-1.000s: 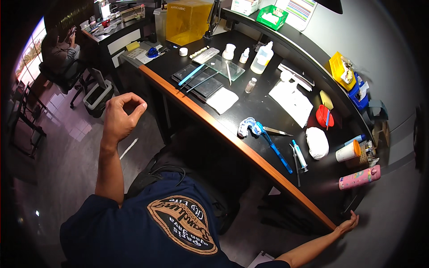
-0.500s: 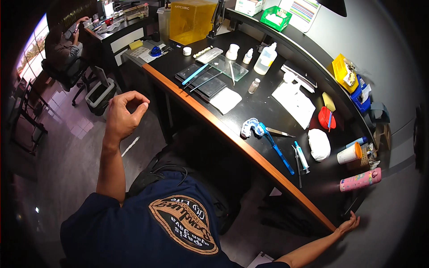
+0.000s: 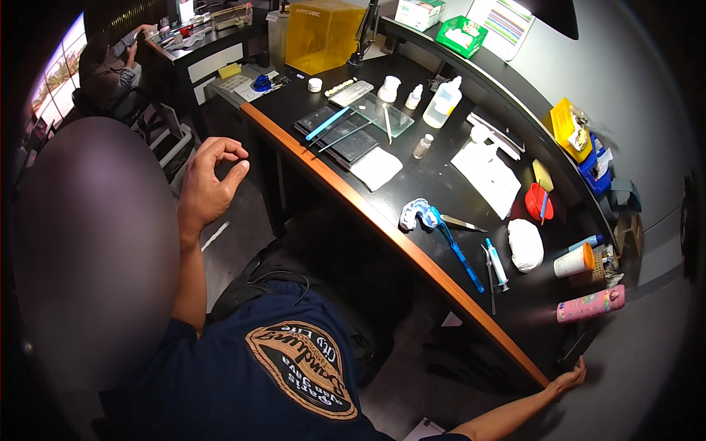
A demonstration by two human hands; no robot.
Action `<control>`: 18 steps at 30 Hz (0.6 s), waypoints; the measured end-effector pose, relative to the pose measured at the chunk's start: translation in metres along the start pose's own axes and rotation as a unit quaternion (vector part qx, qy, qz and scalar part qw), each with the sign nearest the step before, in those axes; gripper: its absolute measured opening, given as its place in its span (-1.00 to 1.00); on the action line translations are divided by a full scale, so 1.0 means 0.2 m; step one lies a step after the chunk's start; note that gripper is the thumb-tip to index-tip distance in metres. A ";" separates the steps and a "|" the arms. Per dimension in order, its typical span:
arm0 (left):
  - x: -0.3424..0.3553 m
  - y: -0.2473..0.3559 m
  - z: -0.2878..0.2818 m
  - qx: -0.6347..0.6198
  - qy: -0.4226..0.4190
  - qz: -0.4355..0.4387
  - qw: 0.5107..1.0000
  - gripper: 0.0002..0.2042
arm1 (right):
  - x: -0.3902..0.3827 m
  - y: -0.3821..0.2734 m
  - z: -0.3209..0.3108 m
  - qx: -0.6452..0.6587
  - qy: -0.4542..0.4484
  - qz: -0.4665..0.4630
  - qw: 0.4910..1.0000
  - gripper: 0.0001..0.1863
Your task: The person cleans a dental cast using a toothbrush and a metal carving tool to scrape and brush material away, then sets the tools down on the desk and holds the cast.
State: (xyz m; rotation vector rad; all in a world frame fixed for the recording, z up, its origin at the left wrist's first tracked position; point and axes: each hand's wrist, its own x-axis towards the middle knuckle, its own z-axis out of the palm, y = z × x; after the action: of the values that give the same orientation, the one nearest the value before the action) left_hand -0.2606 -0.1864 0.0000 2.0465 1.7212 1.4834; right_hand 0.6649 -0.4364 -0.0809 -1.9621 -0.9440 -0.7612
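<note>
My left hand [image 3: 213,184] is raised off the desk's front edge. Its fingers are curled, the thumb stands apart from them, and nothing shows between. At the far right, my right hand [image 3: 572,378] touches the desk's end beside a dark flat slab [image 3: 579,344]; whether the fingers grip it is unclear. A blue and white dental arch model [image 3: 418,213] sits near the wooden front edge [image 3: 441,287]. Beside it lie a blue-handled tool [image 3: 461,259], metal tweezers [image 3: 463,223], a syringe [image 3: 496,263] and a thin metal instrument [image 3: 489,279].
Behind stand a clear squeeze bottle [image 3: 443,103], a small glass vial [image 3: 423,145], white paper [image 3: 485,173] and a red bowl [image 3: 538,200]. A pink bottle [image 3: 590,303] stands at right. Another person [image 3: 110,70] sits far left. A blurred grey patch hides the left side.
My left hand has risen slightly and its fingertips have moved a little away from the thumb. A blurred grey patch has appeared at left. The right hand stays by the desk's end.
</note>
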 end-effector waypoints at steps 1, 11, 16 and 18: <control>0.00 0.00 0.00 -0.003 -0.001 0.001 1.000 -0.91 | 0.01 0.03 -0.01 -0.003 0.002 0.000 1.000 -0.48; 0.00 0.01 0.00 -0.008 -0.017 -0.009 1.000 -0.87 | 0.01 0.07 0.06 0.119 0.030 0.049 0.991 -0.43; 0.00 0.00 -0.01 -0.012 -0.017 -0.014 1.000 -0.87 | 0.01 0.06 0.07 0.111 0.017 0.046 0.993 -0.43; 0.00 0.00 -0.01 -0.005 -0.020 -0.016 1.000 -0.87 | 0.01 0.05 0.07 0.109 0.014 0.044 0.993 -0.43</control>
State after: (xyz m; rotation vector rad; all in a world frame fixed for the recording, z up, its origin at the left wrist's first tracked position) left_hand -0.2618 -0.1862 0.0009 2.0192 1.7201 1.4294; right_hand 0.6774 -0.4282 -0.0896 -1.7848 -0.8803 -0.6069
